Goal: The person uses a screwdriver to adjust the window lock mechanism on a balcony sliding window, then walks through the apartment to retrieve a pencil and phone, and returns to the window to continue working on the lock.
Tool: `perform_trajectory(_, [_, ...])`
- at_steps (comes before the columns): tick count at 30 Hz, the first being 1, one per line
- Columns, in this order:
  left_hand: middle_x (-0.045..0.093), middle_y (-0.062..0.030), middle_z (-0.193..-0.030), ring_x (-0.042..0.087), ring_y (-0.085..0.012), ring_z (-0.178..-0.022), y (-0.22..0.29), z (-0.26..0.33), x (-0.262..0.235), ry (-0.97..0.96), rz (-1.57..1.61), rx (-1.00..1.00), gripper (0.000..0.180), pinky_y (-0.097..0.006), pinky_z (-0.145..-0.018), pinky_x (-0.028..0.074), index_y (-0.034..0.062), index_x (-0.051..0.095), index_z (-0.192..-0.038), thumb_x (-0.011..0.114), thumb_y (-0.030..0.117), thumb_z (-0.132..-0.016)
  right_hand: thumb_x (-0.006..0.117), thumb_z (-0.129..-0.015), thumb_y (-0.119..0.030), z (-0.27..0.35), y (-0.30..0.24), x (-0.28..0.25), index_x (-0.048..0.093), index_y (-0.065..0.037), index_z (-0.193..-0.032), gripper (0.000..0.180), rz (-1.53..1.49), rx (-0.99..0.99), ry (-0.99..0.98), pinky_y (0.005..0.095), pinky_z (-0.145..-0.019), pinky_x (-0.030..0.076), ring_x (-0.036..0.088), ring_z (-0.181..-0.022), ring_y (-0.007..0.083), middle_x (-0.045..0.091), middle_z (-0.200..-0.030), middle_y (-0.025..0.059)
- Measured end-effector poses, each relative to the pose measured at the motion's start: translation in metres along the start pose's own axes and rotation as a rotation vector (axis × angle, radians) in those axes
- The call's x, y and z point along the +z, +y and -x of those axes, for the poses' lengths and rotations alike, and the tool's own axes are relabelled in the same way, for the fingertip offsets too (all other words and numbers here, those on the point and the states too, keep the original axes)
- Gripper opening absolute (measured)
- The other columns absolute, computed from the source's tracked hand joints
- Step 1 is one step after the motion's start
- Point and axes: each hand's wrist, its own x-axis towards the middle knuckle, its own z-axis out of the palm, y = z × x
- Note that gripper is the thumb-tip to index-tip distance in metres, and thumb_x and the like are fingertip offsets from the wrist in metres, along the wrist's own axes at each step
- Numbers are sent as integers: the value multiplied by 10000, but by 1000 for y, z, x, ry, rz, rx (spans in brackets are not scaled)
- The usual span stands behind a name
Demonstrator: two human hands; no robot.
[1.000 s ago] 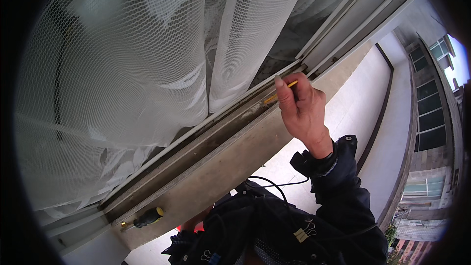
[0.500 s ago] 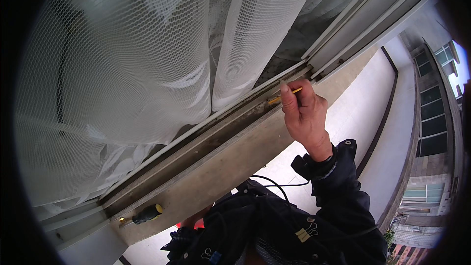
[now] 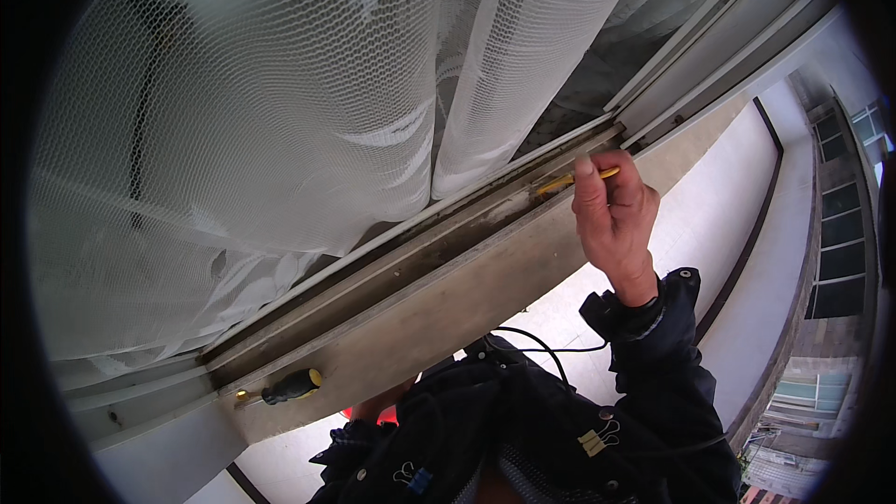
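Observation:
My right hand [image 3: 616, 224] pinches a thin yellow tool [image 3: 557, 185] between thumb and fingers. Its lower end reaches into the dirty window track [image 3: 411, 266], near the track's upper right end; the shape of its tip is too small to make out. Low in the picture, beside my dark jacket, only part of my left hand [image 3: 380, 405] shows. A red thing [image 3: 385, 414] is next to it, and the fingers are hidden. On the sill [image 3: 448, 303], at the lower left, lies a tool with a black and yellow handle [image 3: 293, 386], screwdriver-like in shape.
White net curtains [image 3: 280, 131] hang along the track's far side. A pale window frame [image 3: 709, 56] rises at the upper right. A black cable [image 3: 551, 349] loops by my jacket, which carries binder clips [image 3: 597, 437]. Beyond the sill is a pale floor [image 3: 714, 191].
The whole view has shifted, so the scene sits a little farther right. My right hand keeps the yellow tool at the track, with its angle slightly changed.

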Motion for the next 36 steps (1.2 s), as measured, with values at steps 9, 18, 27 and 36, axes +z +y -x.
perform_trajectory(9, [669,-176,-709,687,-337,-681,68,95,-92,-92,-202,-337,160,-409,-617,523,52,726,-786,682,198,-834,600,-1010,-200,-38,79,-35,559,-40,-950,176,299,-44,179,356,-533,474,603,-545,271,613,-635,118])
perform_trajectory(18, [675,-130,-731,534,-203,-592,181,125,-187,632,-286,-3,195,-375,-577,417,13,759,-946,622,147,-986,605,-970,-129,-29,78,-16,509,-46,-960,128,257,-101,24,453,-545,493,633,-624,402,627,-697,172])
perform_trajectory(27, [653,-257,-1174,628,-424,-1023,151,92,-190,879,-784,41,497,-487,-829,532,45,716,-1193,768,426,-879,612,-976,-144,-39,83,-27,489,-43,-973,159,337,-174,-4,448,-527,470,608,-584,395,589,-630,154])
perform_trajectory(36, [602,-226,-1123,658,-421,-923,141,90,-185,798,-716,-52,458,-445,-762,545,30,642,-1239,743,287,-873,623,-991,-215,-44,75,-44,559,-26,-932,209,258,7,45,407,-547,499,653,-611,375,642,-655,164])
